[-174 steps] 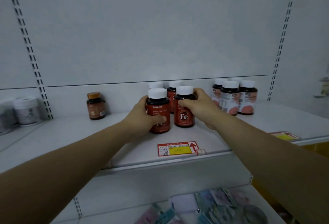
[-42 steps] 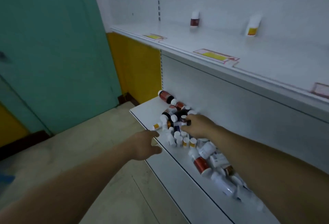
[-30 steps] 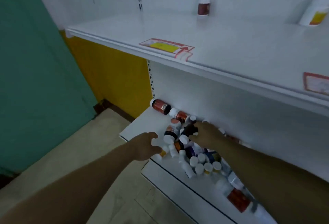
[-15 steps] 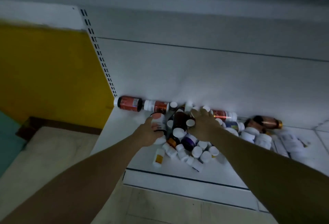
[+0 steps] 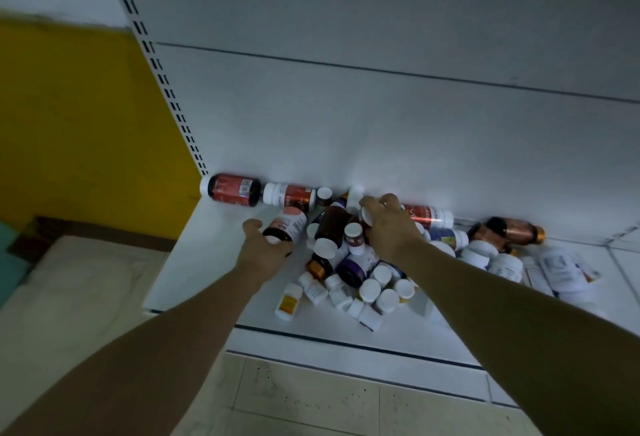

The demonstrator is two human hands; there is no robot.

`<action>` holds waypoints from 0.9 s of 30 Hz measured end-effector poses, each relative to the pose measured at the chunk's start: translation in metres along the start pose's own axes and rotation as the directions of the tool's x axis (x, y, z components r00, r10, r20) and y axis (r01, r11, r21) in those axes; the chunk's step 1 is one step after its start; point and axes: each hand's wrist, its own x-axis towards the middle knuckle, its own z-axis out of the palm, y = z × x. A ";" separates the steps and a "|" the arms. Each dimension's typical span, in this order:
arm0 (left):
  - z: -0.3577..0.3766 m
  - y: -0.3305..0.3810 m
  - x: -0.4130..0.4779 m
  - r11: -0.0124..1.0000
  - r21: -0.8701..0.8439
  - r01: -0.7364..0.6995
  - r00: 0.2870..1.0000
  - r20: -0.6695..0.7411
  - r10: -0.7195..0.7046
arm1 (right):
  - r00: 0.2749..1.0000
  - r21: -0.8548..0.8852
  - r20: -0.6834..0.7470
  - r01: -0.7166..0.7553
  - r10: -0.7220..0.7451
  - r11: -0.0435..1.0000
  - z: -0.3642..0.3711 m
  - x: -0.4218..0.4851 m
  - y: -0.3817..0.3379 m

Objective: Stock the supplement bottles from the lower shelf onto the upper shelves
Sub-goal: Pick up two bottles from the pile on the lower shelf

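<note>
A heap of supplement bottles (image 5: 349, 262) lies on the white lower shelf (image 5: 207, 262) against the back panel. My left hand (image 5: 265, 250) grips a dark bottle with a pink and white label (image 5: 289, 226) at the heap's left edge. My right hand (image 5: 388, 228) reaches into the middle of the heap with its fingers curled round a white-capped bottle (image 5: 365, 216), most of which the hand hides. Two red-labelled bottles (image 5: 233, 190) lie on their sides along the back wall.
A copper-coloured bottle (image 5: 512, 231) and white tubs (image 5: 498, 262) lie at the heap's right. A slotted shelf upright (image 5: 162, 79) runs up the left, beside a yellow wall (image 5: 79, 124). Tiled floor (image 5: 311, 397) lies below the shelf's front edge.
My view dropped from the upper shelves to the lower shelf. Both hands moved into the heap; the left took hold of the pink-labelled bottle and the right closed on a white-capped one.
</note>
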 end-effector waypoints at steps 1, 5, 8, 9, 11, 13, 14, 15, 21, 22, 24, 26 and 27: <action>-0.005 0.002 -0.002 1.000 -0.024 0.004 1.000 -0.030 -0.005 | 1.000 0.015 -0.006 -0.003 0.003 1.000 -0.002 0.002 0.000; -0.025 0.014 -0.016 0.987 -0.155 -0.040 0.993 -0.114 0.022 | 0.993 0.130 -0.121 0.007 0.008 0.992 -0.015 -0.004 0.005; -0.040 0.031 -0.033 0.962 -0.244 -0.122 0.987 -0.136 0.091 | 0.980 0.279 -0.193 0.004 0.052 0.960 -0.029 -0.020 0.010; -0.043 0.038 -0.040 0.949 -0.281 -0.141 0.986 -0.129 0.108 | 0.976 0.332 -0.203 -0.008 0.080 0.943 -0.035 -0.026 0.011; -0.050 0.054 -0.055 0.919 -0.360 -0.159 0.985 -0.116 0.125 | 0.957 0.446 -0.241 -0.037 0.160 0.894 -0.048 -0.041 0.010; -0.058 0.067 -0.068 0.897 -0.411 -0.161 0.987 -0.095 0.133 | 0.922 0.596 -0.269 -0.067 0.277 0.800 -0.061 -0.059 0.007; -0.062 0.074 -0.075 0.890 -0.429 -0.156 0.988 -0.069 0.140 | 0.901 0.670 -0.265 -0.085 0.344 0.738 -0.067 -0.069 0.004; -0.065 0.080 -0.082 0.881 -0.449 -0.149 0.988 -0.040 0.147 | 0.878 0.750 -0.242 -0.101 0.414 0.653 -0.072 -0.080 0.001; -0.073 0.123 -0.128 0.781 -0.623 0.033 0.979 0.178 0.101 | 0.896 0.852 0.310 -0.113 0.318 -0.512 -0.099 -0.150 -0.035; -0.074 0.130 -0.137 0.763 -0.641 0.082 0.960 0.257 0.112 | 0.914 0.799 0.317 -0.113 0.253 -0.591 -0.100 -0.163 -0.042; -0.078 0.140 -0.155 0.732 -0.664 0.151 0.914 0.376 0.153 | 0.944 0.760 0.275 -0.096 0.185 -0.642 -0.101 -0.188 -0.052; -0.080 0.148 -0.172 0.738 -0.647 0.193 0.874 0.456 0.171 | 0.959 0.752 0.229 -0.065 0.169 -0.656 -0.101 -0.212 -0.060; -0.080 0.151 -0.181 0.747 -0.627 0.221 0.847 0.503 0.171 | 0.961 0.751 0.218 -0.052 0.172 -0.659 -0.101 -0.224 -0.063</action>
